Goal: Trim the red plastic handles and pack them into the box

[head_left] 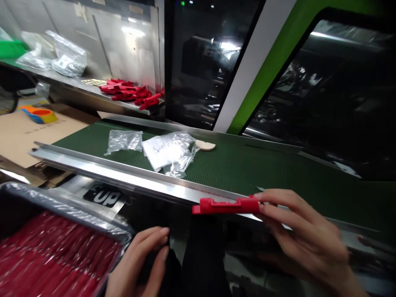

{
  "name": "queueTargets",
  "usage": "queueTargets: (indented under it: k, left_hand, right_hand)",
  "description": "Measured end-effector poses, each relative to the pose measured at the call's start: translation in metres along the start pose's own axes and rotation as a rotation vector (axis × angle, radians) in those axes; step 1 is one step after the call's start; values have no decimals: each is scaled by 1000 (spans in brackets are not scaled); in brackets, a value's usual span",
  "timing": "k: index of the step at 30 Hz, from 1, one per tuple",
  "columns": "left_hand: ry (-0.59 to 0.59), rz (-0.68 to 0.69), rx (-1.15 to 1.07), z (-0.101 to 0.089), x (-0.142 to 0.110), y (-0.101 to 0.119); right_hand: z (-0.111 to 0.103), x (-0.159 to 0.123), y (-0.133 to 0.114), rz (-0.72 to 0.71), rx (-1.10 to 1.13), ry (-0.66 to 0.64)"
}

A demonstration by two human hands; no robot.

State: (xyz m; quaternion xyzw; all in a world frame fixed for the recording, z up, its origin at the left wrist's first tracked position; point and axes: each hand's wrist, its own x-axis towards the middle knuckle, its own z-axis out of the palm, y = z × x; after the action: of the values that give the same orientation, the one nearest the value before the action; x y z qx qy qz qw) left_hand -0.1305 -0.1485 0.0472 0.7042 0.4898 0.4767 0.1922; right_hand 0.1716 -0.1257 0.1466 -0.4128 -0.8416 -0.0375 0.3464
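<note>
I read the right hand (309, 235) as closed: its fingers grip one end of a red moulded plastic bar (225, 205), which lies level, just in front of a stainless steel rail (123, 173). The left hand (139, 260) is curled, its fingertips at a dark object (157, 264) — from here I cannot tell whether it is gripping anything. Just beside that hand, at the lower left, a plastic-lined tray (62, 206) holds tightly packed red parts (52, 255).

Beyond the rail runs a green conveyor belt (247, 173). On it I log a clear plastic bag (123, 141), a second clear bag (182, 142) around white paper with handwriting, and a tan rounded piece (206, 145) — material unconfirmed.

Further back, a metal shelf (62, 86) carries a heap of red plastic parts (130, 93) and silvery bags (68, 55). To the left, a cardboard sheet (31, 140) lies under an orange-and-blue item (40, 115).
</note>
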Motion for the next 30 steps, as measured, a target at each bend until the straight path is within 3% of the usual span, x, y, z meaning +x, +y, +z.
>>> queueTargets:
  k: [4,9,13,17,20,22,25,28,30]
  left_hand:
    - [27,-114,-175,2,10,31]
    - [134,-197,-227,-10,5,39]
    - [144,-269,-209,-23,-1,32]
    - [85,-536,-281,-32,-5,15]
    - [60,-688,-272,-36,-11,-1]
    - [57,-717,-231,-37,-17,-11]
    - [6,-495,-26,-38,-26,-20]
    - [-222,-183,126,-36,-29,-21]
    - [-311,-157,25,-34,-31,-18]
  right_hand:
    - [13,0,-26,-20,113,-72]
    - [45,-9,-36,198,312,-41]
    - [75,-15,-38,486,468,-107]
    - [100,-13,-47,802,686,-244]
    - [116,-6,-55,943,901,-332]
    - [124,1,-60,987,925,-364]
    - [133,13,-72,901,778,-410]
    - [135,26,-85,559,732,-554]
    - [136,39,-85,292,702,-594]
